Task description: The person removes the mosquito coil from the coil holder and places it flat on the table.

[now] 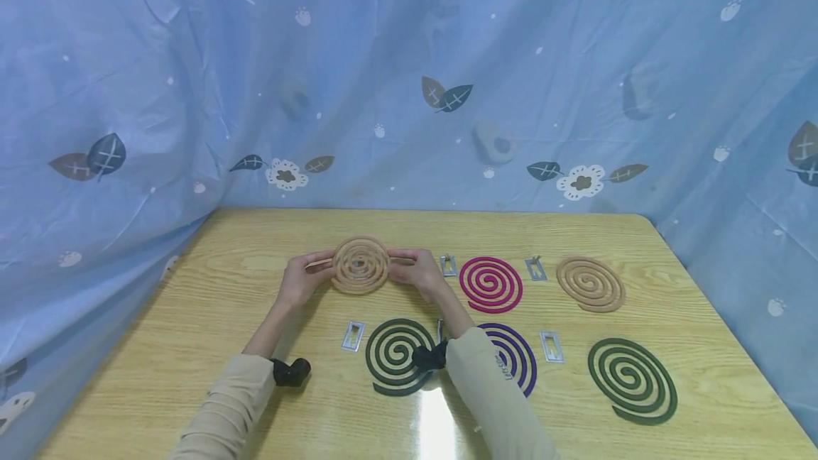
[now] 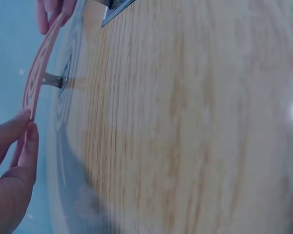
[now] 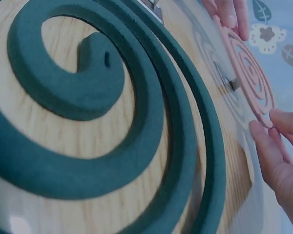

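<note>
A tan mosquito coil (image 1: 339, 265) is held between both hands above the far part of the table. My left hand (image 1: 302, 281) pinches its left edge between thumb and fingers. On the opposite edge, my right hand (image 1: 418, 272) grips it in the same way. In the left wrist view, the coil (image 2: 36, 68) appears nearly edge-on, raised off the wood. Beneath it a small metal coil stand (image 2: 52, 79) rises from the table towards its middle; whether the two touch I cannot tell. The right wrist view also shows the stand (image 3: 233, 84) behind the coil (image 3: 251, 68).
Flat on the table lie a pink coil (image 1: 489, 280), a purple coil (image 1: 530, 368) partly under the right sleeve, a green coil (image 1: 397, 353), another green coil (image 1: 629, 375) and a tan coil (image 1: 588, 281). Several metal stands, one (image 1: 353, 336) near the front, lie between them. A blue patterned curtain (image 1: 383, 41) surrounds the table.
</note>
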The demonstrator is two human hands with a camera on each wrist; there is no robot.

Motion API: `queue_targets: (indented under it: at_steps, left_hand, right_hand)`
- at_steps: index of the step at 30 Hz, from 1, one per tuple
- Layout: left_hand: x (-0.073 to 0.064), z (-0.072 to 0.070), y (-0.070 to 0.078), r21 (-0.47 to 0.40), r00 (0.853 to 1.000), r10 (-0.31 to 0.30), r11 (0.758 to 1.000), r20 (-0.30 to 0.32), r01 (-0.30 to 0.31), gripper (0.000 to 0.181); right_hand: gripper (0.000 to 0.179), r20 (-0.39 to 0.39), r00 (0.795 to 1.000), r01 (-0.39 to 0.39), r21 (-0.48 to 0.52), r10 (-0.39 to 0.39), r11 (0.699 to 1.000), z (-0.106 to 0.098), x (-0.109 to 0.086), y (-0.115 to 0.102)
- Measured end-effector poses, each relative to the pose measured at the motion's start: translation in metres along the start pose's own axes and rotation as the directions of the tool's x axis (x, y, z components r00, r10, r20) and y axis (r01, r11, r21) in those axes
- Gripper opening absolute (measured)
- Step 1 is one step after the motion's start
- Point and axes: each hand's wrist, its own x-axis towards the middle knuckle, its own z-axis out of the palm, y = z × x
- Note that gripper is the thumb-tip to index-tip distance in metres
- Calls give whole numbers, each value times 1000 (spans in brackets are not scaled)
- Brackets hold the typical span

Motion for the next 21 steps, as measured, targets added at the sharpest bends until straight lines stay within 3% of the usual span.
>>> queue_targets:
  at_steps: [15, 21]
  left_hand:
    - [-5, 4, 5, -134, 1000, -12, 991, 10, 13, 42]
    - [-11, 6, 3, -155, 999, -19, 988, 31, 24, 44]
  right_hand:
    - [40, -145, 987, 54, -81, -66, 995, 5, -2, -4]
    - [42, -128, 986, 90, -111, -104, 990, 3, -6, -5]
